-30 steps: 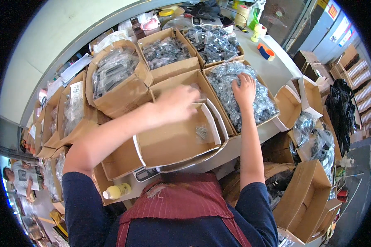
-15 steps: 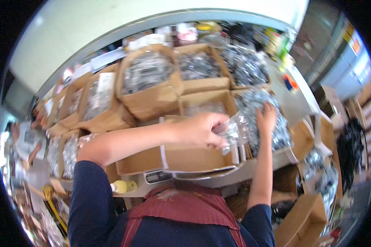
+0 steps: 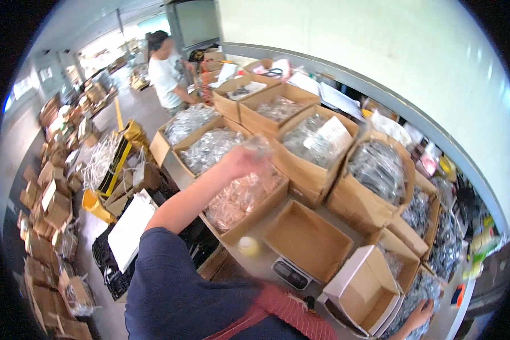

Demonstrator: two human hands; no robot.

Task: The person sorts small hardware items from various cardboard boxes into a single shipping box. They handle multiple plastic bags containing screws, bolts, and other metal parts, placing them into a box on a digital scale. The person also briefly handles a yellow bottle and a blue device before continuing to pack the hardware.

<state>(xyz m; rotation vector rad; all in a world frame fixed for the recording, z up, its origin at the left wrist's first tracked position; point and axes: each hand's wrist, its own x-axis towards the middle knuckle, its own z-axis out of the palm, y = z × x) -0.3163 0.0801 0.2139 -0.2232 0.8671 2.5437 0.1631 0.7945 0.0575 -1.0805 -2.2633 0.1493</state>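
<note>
My left hand (image 3: pixel 245 162) is closed on a clear plastic bag (image 3: pixel 259 143), slightly blurred. It is above a carton of bagged copper-coloured pieces (image 3: pixel 241 199), near a carton of clear silvery bags (image 3: pixel 212 148). At the lower right, my right hand (image 3: pixel 420 315) lies on grey-blue plastic bags (image 3: pixel 415 296) in a carton. Its fingers look apart and hold nothing I can see. Between my arms sit a shallow brown carton (image 3: pixel 309 238), a small digital scale (image 3: pixel 290 274) and a white-edged box (image 3: pixel 364 286).
Several deeper cartons of bagged parts, one a round-cornered carton (image 3: pixel 345 195), line the bench's far side against a pale wall (image 3: pixel 368 28). A yellowish bottle (image 3: pixel 248 246) stands at the near edge. Beyond the bench's left end is another person (image 3: pixel 165 79); stacked cartons (image 3: pixel 56 204) lie on the floor.
The view has swung left. My left hand has gone from beside my right hand to the copper-coloured pieces, still with clear plastic. My right hand stays at the grey-blue bags.
</note>
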